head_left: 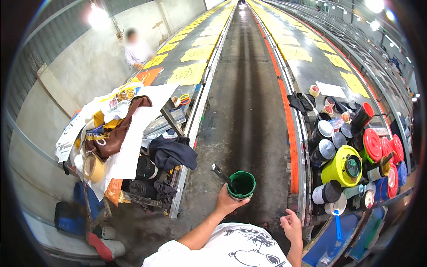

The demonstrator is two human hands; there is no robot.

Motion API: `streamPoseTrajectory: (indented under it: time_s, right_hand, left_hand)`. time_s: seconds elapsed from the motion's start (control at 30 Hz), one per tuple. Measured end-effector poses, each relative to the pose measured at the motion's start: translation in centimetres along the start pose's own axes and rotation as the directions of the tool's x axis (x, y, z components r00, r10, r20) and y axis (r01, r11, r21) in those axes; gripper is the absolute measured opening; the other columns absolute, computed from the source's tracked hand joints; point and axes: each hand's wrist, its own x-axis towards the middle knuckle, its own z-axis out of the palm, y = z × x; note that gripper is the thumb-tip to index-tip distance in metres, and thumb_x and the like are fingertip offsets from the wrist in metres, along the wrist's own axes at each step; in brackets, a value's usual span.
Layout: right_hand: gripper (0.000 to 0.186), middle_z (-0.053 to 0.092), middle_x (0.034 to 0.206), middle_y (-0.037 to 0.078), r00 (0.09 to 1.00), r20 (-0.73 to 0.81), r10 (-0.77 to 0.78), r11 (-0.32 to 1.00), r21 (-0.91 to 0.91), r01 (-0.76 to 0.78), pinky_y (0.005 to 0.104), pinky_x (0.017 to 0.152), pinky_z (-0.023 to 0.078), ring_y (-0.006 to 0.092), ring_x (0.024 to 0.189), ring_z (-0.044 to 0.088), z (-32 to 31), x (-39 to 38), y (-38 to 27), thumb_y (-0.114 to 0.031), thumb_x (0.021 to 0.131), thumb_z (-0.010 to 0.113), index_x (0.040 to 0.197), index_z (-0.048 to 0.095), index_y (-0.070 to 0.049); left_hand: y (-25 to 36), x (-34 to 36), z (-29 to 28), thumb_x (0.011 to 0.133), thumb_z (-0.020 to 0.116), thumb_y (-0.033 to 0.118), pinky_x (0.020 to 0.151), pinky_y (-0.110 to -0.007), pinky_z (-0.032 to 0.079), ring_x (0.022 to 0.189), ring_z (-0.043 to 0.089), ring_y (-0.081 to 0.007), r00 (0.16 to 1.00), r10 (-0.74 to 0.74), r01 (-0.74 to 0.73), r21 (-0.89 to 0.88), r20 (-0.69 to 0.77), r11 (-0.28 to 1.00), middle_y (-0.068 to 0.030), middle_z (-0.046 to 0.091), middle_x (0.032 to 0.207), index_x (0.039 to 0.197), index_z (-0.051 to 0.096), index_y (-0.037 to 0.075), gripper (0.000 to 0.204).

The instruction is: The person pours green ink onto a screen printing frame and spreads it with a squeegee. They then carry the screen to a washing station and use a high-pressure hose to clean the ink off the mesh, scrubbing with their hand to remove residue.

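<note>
My left hand is wrapped round a tub of dark green ink, held over the aisle in front of my body. Green smears coat its rim and inner wall. A dark-handled stirring tool leans out of it to the left; its lower end is hidden inside. Lower right, my right hand is raised with nothing in it, fingers loosely bent and apart. Nearest to it is the right table's metal rail. A yellow bucket with a green-stained container in its top stands among the pots beyond.
Long tables carry rows of printed yellow cloth pieces on both sides of the aisle. Crowding the right table end are several pots and red-lidded buckets. Heaped cloths and a tape roll lie at left. A person stands far left.
</note>
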Motion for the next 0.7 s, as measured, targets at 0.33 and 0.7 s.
streamPoseTrajectory:
  time_s: [0.33,0.7]
  right_hand:
    - [0.036,0.068,0.091,0.010,0.991,0.130,0.030,0.967,0.246,-0.061,0.0259,0.062,0.053,0.0129,0.070,0.064,-4.2,1.0,1.4,-0.011,0.097,0.061,0.129,0.054,0.005]
    - [0.033,0.068,0.090,0.011,0.998,0.056,0.026,0.947,0.319,-0.042,0.0263,0.062,0.054,0.0132,0.070,0.064,-5.6,2.7,-1.4,-0.011,0.098,0.060,0.126,0.055,0.005]
  left_hand:
    - [3.1,-0.2,4.8,0.059,0.092,0.038,0.090,-0.043,0.052,0.108,0.063,-0.0333,0.997,0.079,-0.077,0.195,-0.001,0.978,-0.0139,0.063,0.115,0.125,0.052,0.009,0.082]
    - [3.5,2.3,5.2,0.059,0.091,0.044,0.093,-0.043,0.051,0.111,0.063,-0.0328,1.000,-0.005,0.003,0.078,0.028,0.997,-0.0140,0.063,0.119,0.131,0.049,0.008,0.091]
